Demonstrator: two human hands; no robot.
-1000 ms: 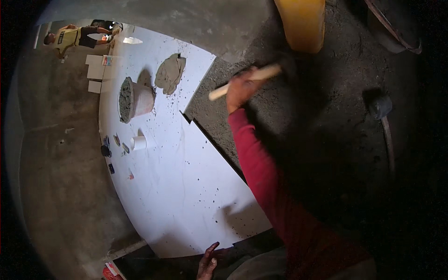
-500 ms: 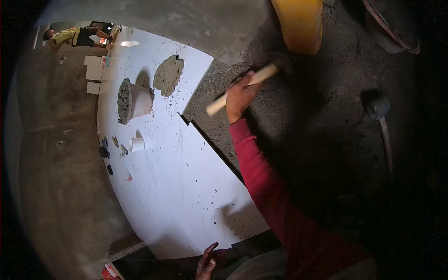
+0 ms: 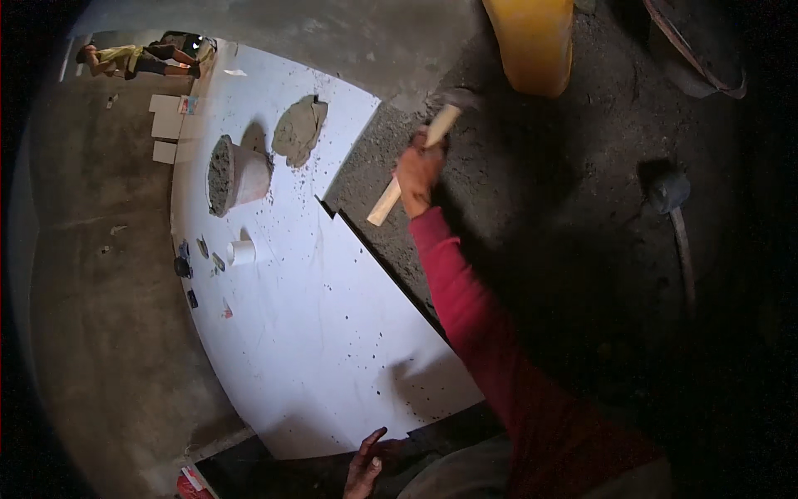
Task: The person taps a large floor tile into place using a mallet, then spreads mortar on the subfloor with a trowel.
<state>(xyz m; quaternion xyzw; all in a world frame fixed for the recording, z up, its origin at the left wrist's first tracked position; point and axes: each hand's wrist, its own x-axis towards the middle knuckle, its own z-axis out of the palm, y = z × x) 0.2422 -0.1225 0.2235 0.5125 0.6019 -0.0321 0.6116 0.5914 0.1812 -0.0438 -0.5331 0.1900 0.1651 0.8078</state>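
Observation:
My right hand (image 3: 421, 170), in a red sleeve, is closed around the light wooden handle of a hammer (image 3: 445, 125). The hammer's dark head is slightly blurred; it is over the rough grey mortar bed (image 3: 515, 191), close to the bare concrete edge. At the bottom, my left hand (image 3: 363, 468) holds nothing, its fingers apart, by the near edge of the white tiled floor (image 3: 316, 349). On those tiles are a bucket (image 3: 251, 177) full of grey mortar and a flat heap of mortar (image 3: 300, 131).
A mallet (image 3: 670, 193) lies on the dark ground to the right. A yellow plastic container (image 3: 532, 46) and a dark tub (image 3: 690, 54) stand at the top. A white cup (image 3: 241, 253) and small items are on the tiles. Another person (image 3: 141, 60) is far off at upper left.
My right hand has turned the hammer, so its head has swung left and its handle is steeper. The person far off has shifted posture. My left hand has barely moved.

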